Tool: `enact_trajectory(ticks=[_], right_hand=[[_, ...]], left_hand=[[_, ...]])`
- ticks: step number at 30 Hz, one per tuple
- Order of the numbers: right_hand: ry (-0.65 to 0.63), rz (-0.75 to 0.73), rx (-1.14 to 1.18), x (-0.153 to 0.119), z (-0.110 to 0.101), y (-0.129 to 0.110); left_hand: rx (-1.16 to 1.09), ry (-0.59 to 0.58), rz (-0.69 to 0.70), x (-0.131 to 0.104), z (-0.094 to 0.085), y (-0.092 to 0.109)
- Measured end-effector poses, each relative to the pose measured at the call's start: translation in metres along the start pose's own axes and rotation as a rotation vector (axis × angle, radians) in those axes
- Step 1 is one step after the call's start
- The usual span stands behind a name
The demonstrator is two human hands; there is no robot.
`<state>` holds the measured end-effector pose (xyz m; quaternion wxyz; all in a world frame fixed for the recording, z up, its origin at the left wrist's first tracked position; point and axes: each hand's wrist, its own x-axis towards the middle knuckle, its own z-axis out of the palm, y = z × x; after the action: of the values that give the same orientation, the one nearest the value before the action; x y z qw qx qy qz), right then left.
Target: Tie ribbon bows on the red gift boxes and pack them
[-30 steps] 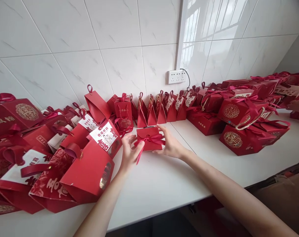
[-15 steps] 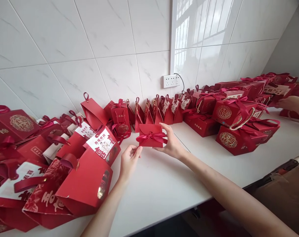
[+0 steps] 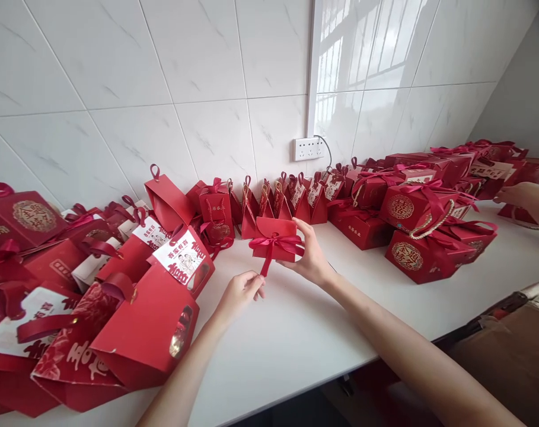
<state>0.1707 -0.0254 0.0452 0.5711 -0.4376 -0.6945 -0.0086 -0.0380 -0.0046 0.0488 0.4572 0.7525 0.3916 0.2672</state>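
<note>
A small red gift box (image 3: 273, 228) with a ribbon bow on its front is in the middle, above the white table. My right hand (image 3: 311, 255) grips it by its right side, thumb below and fingers along the edge. A tail of the dark red ribbon (image 3: 266, 264) hangs down from the bow, and my left hand (image 3: 245, 289) pinches its lower end. Behind the box stands a row of red triangular gift boxes (image 3: 301, 204) with loops on top. Nearest my left forearm lies a larger red box (image 3: 147, 323) with a shiny window.
Red boxes with ribbon handles (image 3: 38, 219) crowd the left side. More boxes with rope handles (image 3: 423, 252) are stacked on the right of the white table (image 3: 291, 350). Another person's hand (image 3: 522, 198) is at the far right. A wall socket (image 3: 308, 149) sits behind.
My left hand has moved from the box's lower left corner down and slightly right, drawing a ribbon tail downward. The box's top has tipped into view. My right hand still holds it.
</note>
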Motion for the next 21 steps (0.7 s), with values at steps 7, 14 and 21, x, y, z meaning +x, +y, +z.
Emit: enact_trajectory(ticks=[7, 14, 21], right_hand=[[0.025, -0.047, 0.025, 0.001, -0.002, -0.009], [-0.029, -0.133, 0.077, -0.001, 0.003, -0.019], [0.058, -0.248, 0.052, -0.001, 0.003, -0.026]], left_hand=[[0.126, 0.344, 0.025, 0.001, -0.016, 0.000], [-0.001, 0.616, 0.451, -0.009, -0.005, 0.027], [0.372, 0.757, 0.843, -0.031, 0.014, 0.060]])
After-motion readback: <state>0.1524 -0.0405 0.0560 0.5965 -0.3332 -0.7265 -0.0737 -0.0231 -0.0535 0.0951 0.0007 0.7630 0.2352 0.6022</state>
